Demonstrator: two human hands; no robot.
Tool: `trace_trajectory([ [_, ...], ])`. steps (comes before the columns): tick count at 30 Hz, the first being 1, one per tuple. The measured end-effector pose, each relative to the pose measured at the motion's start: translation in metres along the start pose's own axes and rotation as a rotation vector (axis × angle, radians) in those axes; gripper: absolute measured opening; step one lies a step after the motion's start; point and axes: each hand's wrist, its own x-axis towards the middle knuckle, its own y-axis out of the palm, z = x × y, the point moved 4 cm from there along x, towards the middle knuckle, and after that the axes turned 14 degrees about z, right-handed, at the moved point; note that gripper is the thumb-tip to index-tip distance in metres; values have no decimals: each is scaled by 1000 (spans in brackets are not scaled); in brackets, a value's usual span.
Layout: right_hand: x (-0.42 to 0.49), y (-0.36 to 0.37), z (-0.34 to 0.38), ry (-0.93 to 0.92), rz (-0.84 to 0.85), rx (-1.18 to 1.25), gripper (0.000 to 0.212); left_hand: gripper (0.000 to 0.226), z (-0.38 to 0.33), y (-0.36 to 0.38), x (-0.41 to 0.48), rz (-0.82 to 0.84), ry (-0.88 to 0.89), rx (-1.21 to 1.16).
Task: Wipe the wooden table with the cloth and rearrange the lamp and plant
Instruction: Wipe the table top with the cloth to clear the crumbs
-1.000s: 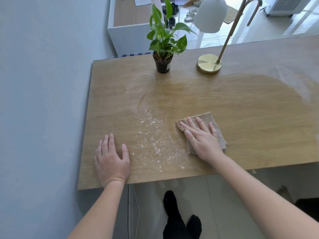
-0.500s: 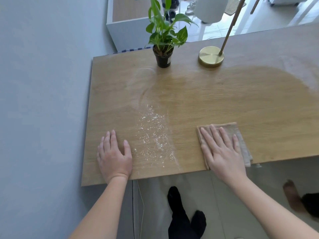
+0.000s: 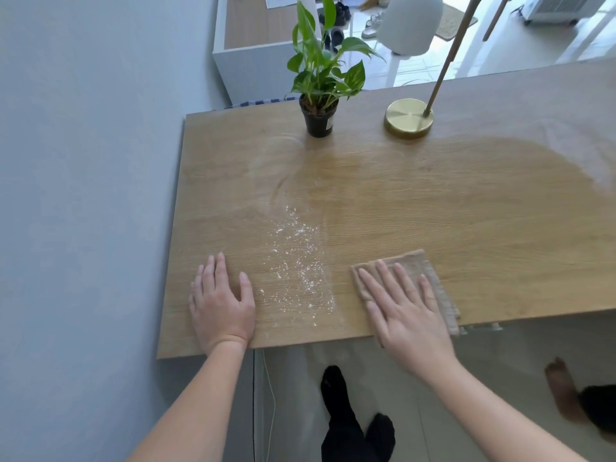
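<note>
A grey wall (image 3: 83, 195) is seen along the whole left side, with the left edge of the wooden table (image 3: 433, 211) set close against it. The table fills the middle of the view; its near edge runs just in front of both wrists, and its right part is cut off by the frame. Across the centre and right a darker, wiped-looking area is visible, while paler haze is left along the far strip and the left part. Beyond the far edge a white cabinet (image 3: 246, 61) is seen.

The lamp (image 3: 408, 118) is stood near the far edge, its brass base flat on the wood, its stem tilted up to the right and its white shade hung beyond the far edge. The plant (image 3: 319, 95) is placed to the left of the lamp, well apart from it, upright in a black pot.

The cloth (image 3: 420, 271) is laid at the near edge, pressed flat under the right hand (image 3: 405, 311), whose fingers are spread and extended (nothing is gripped). A band of white powder (image 3: 296, 268) is scattered between the hands. The left hand (image 3: 221, 301) is laid flat on the wood near the left corner, fingers straight and loosely together.
</note>
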Motion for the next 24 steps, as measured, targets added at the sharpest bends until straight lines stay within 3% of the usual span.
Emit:
trace_trajectory([
  [4,28,-33,-46,193,-66,72,58,63,0,0,1,10,-2,18],
  [8,87,-47,-11,442,-64,200,62,62,0,2,2,12,-10,16],
  [10,97,-43,20,401,-48,196,63,64,1,2,1,5,-10,15],
  [13,74,-21,46,167,-37,94,62,61,1,0,1,5,-3,16],
  [17,31,-11,11,-47,0,-31,57,61,1,0,2,-1,-6,24],
  [20,32,-34,-27,-57,-1,-44,56,66,2,1,2,-8,1,15],
  [24,91,-73,-43,110,-65,61,58,67,1,1,4,4,-4,36],
])
